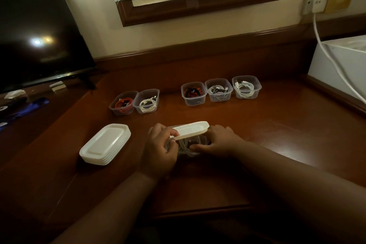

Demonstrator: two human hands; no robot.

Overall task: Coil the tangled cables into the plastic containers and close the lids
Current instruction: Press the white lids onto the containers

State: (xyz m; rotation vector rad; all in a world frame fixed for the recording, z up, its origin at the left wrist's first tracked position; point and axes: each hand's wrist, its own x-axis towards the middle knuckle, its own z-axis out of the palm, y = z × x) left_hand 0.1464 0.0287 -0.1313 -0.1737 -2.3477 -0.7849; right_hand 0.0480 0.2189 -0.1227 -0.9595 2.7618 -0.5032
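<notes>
A clear plastic container (190,151) with a coiled white cable (185,144) inside sits at the middle of the wooden desk. My left hand (160,148) pinches the near-left edge of a white lid (191,129), which hangs tilted over the container. My right hand (217,140) grips the container's right side, thumb along its near rim. Further back stand several open containers: one with a red cable (123,103), one with a white cable (147,101), one with red and black cable (193,93), and two with white cables (218,90) (246,86).
A stack of white lids (106,143) lies left of my hands. A dark TV screen (37,31) stands at the back left. A white box (340,69) sits at the right, with a white cord (326,51) running from a wall plug (316,2).
</notes>
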